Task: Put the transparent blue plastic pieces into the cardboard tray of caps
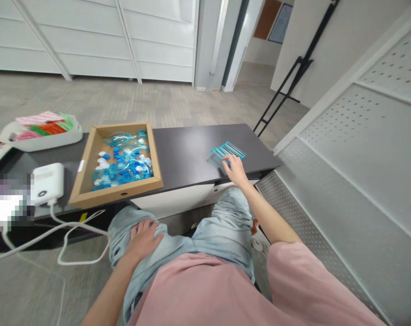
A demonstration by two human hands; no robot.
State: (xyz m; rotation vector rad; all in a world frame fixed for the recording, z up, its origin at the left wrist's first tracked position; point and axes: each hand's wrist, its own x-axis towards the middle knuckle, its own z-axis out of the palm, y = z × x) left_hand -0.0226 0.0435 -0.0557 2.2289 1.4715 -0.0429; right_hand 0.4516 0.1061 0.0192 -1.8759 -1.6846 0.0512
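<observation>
My left hand [146, 240] lies flat on my thigh, fingers spread and holding nothing. On the right part of the dark tabletop, my right hand [235, 170] is at the near edge of a row of clear tubes with teal ends [229, 149]. Its fingers are slightly bent and apart; the fingertips appear to touch the nearest tube, though the contact is too small to be sure of. The tubes lie side by side. Left of them, a shallow cardboard box [157, 158] holds clear teal pieces [128, 140] and several blue and white small parts [122, 170].
A white power bank [49, 179] with a white cable [76, 225] sits left of the box. Behind it is a white basket [52, 142] of colourful sticks. The dark table [188, 158] ends near a perforated grey panel [348, 145] on the right.
</observation>
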